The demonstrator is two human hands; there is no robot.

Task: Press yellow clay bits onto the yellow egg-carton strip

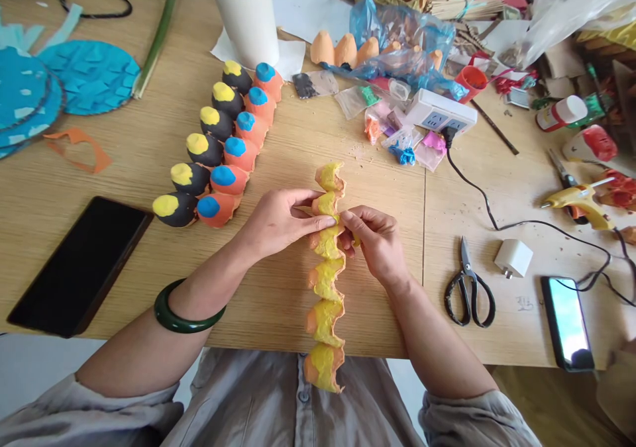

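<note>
A long strip of orange egg-carton cups (325,314), its inner side coated in yellow, runs upright through the middle of the view, its lower end over the table's front edge. My left hand (278,225) grips it from the left near the top, thumb on the yellow coating and fingers behind. From the right, my right hand (372,238) pinches at the strip's edge, with a small yellow piece between its fingers. To the left stand a black cup strip with yellow tips (205,152) and an orange one with blue tips (236,159), side by side.
A black tablet (82,261) lies at the left. Scissors (467,288), a white charger (513,258), a phone (567,321) and a glue gun (579,202) are at the right. Behind are a power strip (440,112), clay bags (397,136) and a white vase (246,16).
</note>
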